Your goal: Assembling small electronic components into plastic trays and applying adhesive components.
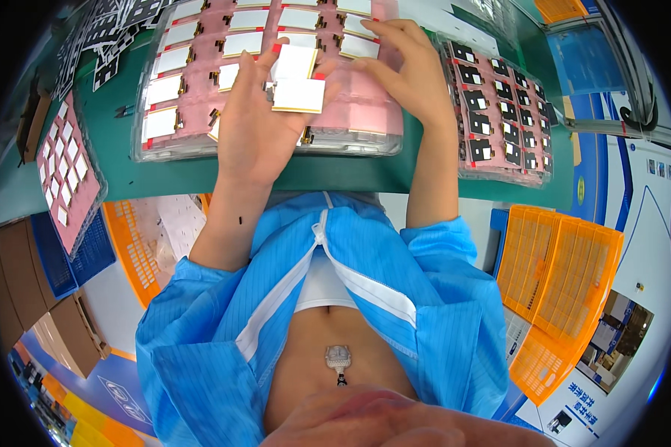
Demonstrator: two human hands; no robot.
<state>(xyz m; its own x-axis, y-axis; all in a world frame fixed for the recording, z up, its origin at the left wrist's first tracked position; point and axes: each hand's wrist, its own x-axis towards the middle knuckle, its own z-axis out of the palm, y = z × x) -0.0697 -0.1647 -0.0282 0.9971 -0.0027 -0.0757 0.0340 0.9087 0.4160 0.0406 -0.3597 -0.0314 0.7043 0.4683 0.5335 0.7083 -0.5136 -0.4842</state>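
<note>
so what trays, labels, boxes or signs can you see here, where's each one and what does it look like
Clear plastic tray, centre of the green table: pink lining, rows of white rectangular pieces.
White pieces, in the left hand: flat squares, red corner tabs.
Right hand: resting on that tray's far side.
Second tray, right: pink, small black-and-white parts.
Third tray, left: pink, white squares.
Orange crates, lower right: ribbed plastic.
Cardboard boxes, lower left: brown.

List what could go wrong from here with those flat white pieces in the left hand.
The left hand holds two flat white pieces stacked loosely in its grip above the clear tray; one might slip and land on the pieces seated below. The right hand rests on the pink liner, which could shift and disturb the neighbouring rows. The tray's front edge lies close to the green table's edge, so a push might tip it.
</note>
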